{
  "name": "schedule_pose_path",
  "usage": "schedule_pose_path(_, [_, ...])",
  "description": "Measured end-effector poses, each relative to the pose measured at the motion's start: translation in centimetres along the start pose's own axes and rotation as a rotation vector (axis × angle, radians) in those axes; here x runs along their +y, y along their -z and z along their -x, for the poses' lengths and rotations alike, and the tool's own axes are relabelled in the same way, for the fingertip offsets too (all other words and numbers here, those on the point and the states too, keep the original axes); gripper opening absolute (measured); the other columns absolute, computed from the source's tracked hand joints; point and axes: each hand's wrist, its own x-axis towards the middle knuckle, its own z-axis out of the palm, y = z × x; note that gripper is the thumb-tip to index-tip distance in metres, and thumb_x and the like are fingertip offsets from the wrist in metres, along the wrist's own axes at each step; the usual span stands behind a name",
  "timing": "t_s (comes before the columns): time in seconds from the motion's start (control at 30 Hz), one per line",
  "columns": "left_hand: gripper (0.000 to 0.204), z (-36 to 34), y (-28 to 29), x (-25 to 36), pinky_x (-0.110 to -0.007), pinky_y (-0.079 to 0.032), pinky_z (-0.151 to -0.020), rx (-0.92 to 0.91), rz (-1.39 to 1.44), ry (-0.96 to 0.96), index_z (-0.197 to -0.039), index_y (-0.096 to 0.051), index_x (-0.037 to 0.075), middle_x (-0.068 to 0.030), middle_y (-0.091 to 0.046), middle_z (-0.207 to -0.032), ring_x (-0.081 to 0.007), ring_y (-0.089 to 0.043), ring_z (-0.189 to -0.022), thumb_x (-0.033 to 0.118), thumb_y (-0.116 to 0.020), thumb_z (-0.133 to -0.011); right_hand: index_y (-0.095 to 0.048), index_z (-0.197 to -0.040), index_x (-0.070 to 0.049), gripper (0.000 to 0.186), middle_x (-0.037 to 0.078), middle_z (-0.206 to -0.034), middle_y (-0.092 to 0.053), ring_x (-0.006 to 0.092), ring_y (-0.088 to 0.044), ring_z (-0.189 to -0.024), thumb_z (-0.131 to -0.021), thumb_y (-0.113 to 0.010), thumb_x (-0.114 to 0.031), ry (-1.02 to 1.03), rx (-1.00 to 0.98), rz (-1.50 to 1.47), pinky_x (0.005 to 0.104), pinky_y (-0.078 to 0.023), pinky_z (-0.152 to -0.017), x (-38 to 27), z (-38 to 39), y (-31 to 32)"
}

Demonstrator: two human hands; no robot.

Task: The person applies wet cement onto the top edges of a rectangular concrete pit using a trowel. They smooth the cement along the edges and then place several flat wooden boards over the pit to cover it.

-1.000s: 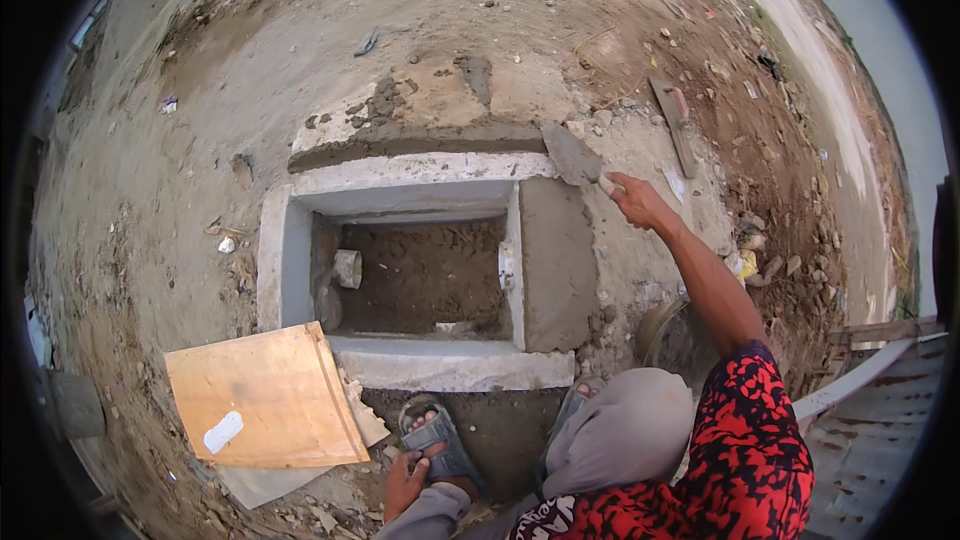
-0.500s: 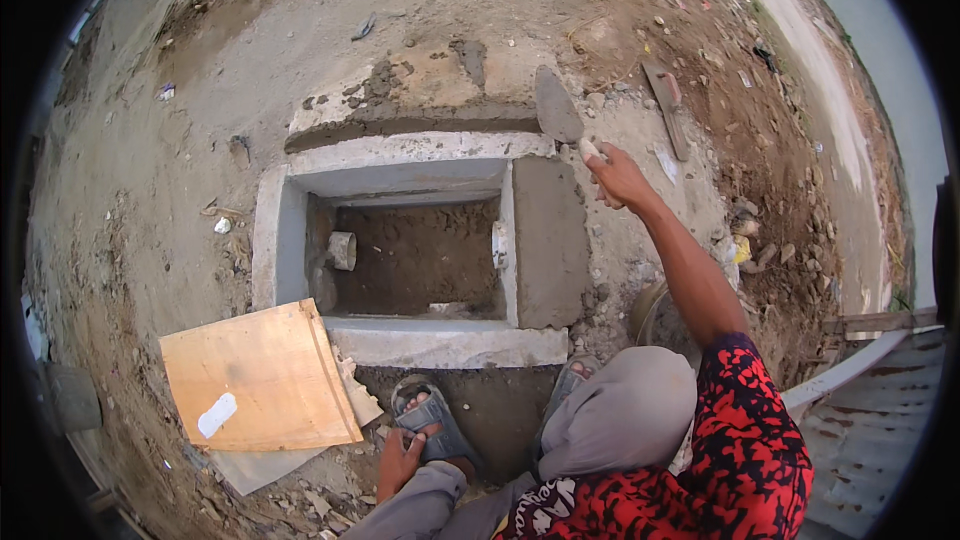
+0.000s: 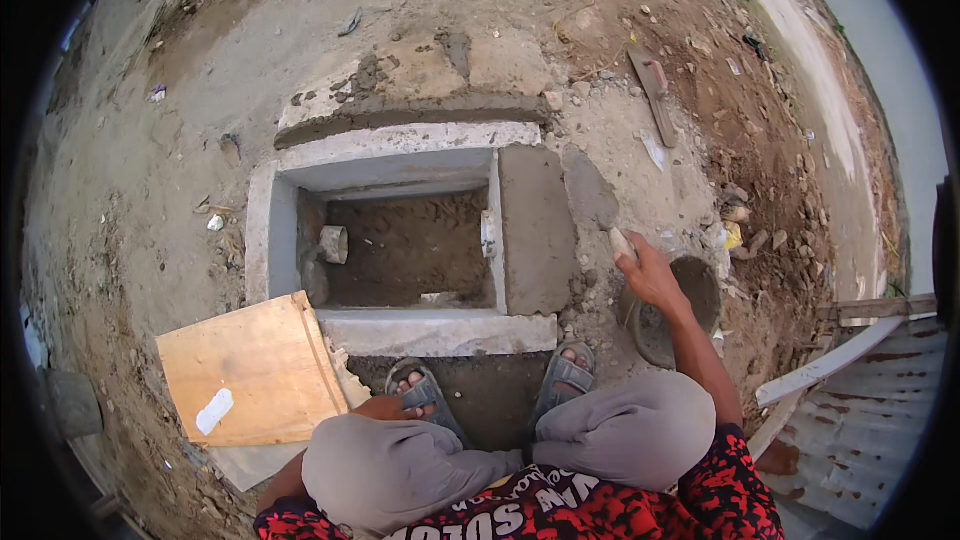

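Observation:
My right hand [image 3: 650, 275] grips the handle of a pointed metal trowel [image 3: 590, 185], whose blade is just right of a smoothed mortar band [image 3: 536, 230]. The band lies along the right side of a rectangular concrete pit [image 3: 400, 335] with a soil bottom and a short white pipe [image 3: 334, 245] poking in at its left. A bucket [image 3: 700, 290] of grey, wet-looking contents is beside my right forearm. My left hand [image 3: 385, 407] is low by my left sandal [image 3: 430, 405], mostly behind my knee, so its fingers are hidden.
A plywood sheet [image 3: 250, 370] lies over the pit's lower left corner. A float [image 3: 652, 95] rests on the ground beyond the trowel. Fresh mortar [image 3: 410, 115] runs behind the pit. Rubble [image 3: 770, 240] lines the right; corrugated metal sheeting [image 3: 865, 420] stands at lower right.
My right hand has lowered the trowel from the pit's back right corner toward the bucket, now more exposed. My knees have risen into view, hiding most of my left hand and forearm.

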Motion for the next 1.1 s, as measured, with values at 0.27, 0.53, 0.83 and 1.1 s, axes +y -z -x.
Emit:
schedule_pose_path(0.27, [0.052,-5.0,-0.7,-3.1,-0.042,-0.042,-0.098,-0.266,-0.184,-0.011,-0.115,-0.069,0.011,-0.0212,-0.064,-0.119,-0.0331,-0.06,-0.114,0.051,-0.041,-0.098,-0.046,-0.133,0.001,0.05,0.032,-0.103,-0.064,0.0467,-0.061,-0.099,-0.092,-0.051,-0.027,0.085,-0.212,-0.021,0.048,-0.047,-0.088,-6.3,-10.3,-5.8])
schedule_pose_path(0.53, [0.059,-1.0,-1.5,0.0,-0.042,-0.044,-0.098,0.227,0.042,0.058,-0.118,-0.064,-0.004,-0.0229,-0.06,-0.126,-0.0346,-0.059,-0.117,0.049,-0.053,-0.094,-0.041,-0.142,-0.003,0.054,0.011,-0.076,-0.059,0.0202,-0.06,-0.052,-0.095,-0.049,-0.029,-0.046,-0.355,-0.382,0.0368,-0.049,-0.051,-9.5,-13.5,-9.7])
schedule_pose_path(0.83, [0.056,-2.0,1.2,-0.7,-0.04,-0.048,-0.09,-0.131,0.13,0.033,-0.106,-0.069,-0.003,-0.0186,-0.068,-0.109,-0.0309,-0.065,-0.105,0.049,-0.055,-0.093,-0.039,-0.143,-0.001,0.055,0.013,-0.08,-0.061,0.0198,-0.059,-0.052,-0.094,-0.05,-0.024,-0.286,-0.152,-0.468,0.0359,-0.048,-0.049,-5.0,-9.9,-6.8])
schedule_pose_path(1.1, [0.048,-1.6,3.6,1.2,-0.034,-0.05,-0.08,-0.307,-0.002,0.112,-0.096,-0.072,0.0,-0.0095,-0.073,-0.089,-0.0203,-0.069,-0.09,0.045,-0.054,-0.095,-0.046,-0.136,0.001,0.05,0.012,-0.079,-0.061,0.0198,-0.058,-0.051,-0.095,-0.05,-0.026,-0.3,-0.068,-0.593,0.0356,-0.048,-0.049,-4.2,-13.8,-3.4])
